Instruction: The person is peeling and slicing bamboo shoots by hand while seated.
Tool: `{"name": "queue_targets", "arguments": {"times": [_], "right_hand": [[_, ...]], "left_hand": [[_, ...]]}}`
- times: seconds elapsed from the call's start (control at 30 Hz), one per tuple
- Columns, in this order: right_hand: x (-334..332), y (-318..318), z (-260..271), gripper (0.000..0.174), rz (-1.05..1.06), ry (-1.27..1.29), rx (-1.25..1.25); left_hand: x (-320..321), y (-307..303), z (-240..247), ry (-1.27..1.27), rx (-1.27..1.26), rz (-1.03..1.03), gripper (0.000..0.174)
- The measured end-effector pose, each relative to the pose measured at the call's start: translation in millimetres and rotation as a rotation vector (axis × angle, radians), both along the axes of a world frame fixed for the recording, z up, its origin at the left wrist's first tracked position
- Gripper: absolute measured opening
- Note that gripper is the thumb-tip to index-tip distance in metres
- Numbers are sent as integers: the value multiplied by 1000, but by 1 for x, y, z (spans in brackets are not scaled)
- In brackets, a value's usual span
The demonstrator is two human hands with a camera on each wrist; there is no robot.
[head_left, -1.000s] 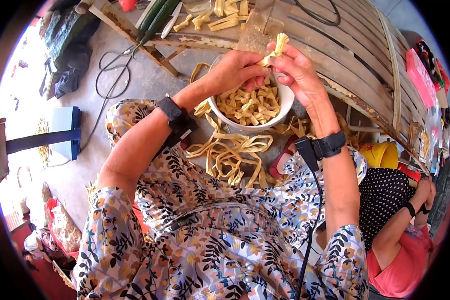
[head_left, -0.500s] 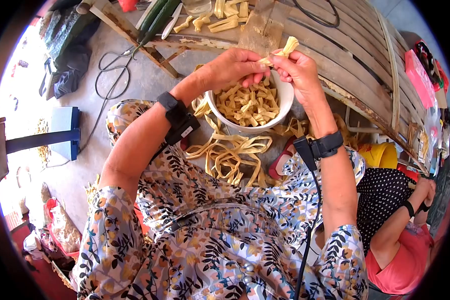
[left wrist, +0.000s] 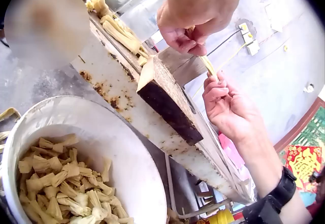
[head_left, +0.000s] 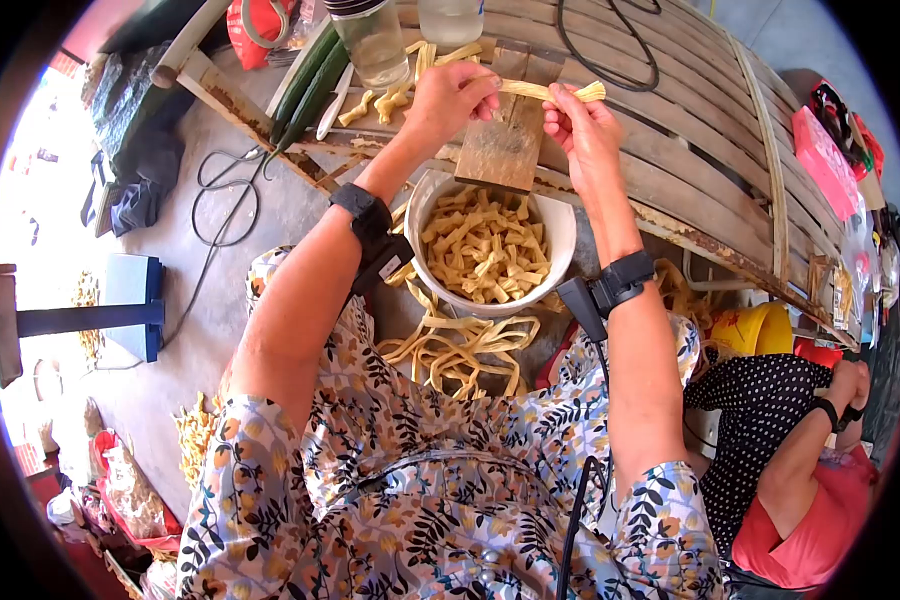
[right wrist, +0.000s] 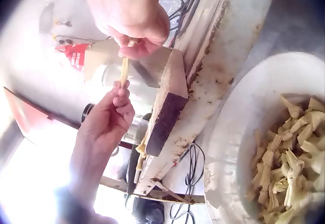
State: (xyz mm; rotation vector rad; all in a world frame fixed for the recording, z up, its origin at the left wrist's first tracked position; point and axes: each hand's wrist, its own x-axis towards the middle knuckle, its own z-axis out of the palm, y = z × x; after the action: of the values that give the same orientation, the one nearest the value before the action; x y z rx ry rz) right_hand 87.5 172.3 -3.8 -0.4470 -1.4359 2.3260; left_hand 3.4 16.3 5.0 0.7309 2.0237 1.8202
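A pale yellow pleated strip (head_left: 526, 90) stretches between both hands, over a wooden block (head_left: 498, 158) at the bench edge. My left hand (head_left: 452, 100) pinches one end, thumb against fingers. Near the other end, my right hand (head_left: 587, 128) pinches the strip, and a bunched, fanned tip sticks out past its fingers. In the left wrist view the same strip (left wrist: 207, 65) runs taut from hand to hand. Below the hands stands a white bucket (head_left: 562, 240), holding many folded yellow pieces (head_left: 485, 250) of the same stuff.
The slatted bench (head_left: 690, 130) bears more yellow pieces (head_left: 390, 103), a lidded jar (head_left: 375, 45), long green gourds (head_left: 310, 90) and a black cable (head_left: 610, 70). Long yellow strips (head_left: 465, 350) lie on the floor by the bucket. Another person's arm (head_left: 800, 455) is at right.
Both hands have moved up and away from the bucket to over the block and spread apart, drawing the strip out between them. The head view has shifted, showing more bench.
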Motion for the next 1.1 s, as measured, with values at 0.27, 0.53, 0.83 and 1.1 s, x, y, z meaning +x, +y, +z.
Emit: {"name": "queue_targets", "arguments": {"times": [0.27, 0.53, 0.83, 1.1], "right_hand": [[4, 7, 4, 18, 186, 28, -116], [2, 10, 4, 14, 168, 49, -123], [-6, 8, 5, 13, 115, 33, -136], [-11, 7, 7, 14, 84, 28, -104]], "left_hand": [[-4, -4, -1, -85, 37, -6, 17], [-2, -7, 2, -116, 35, -34, 16], [-8, -5, 4, -143, 54, -24, 16], [-13, -2, 5, -145, 79, 0, 17]]}}
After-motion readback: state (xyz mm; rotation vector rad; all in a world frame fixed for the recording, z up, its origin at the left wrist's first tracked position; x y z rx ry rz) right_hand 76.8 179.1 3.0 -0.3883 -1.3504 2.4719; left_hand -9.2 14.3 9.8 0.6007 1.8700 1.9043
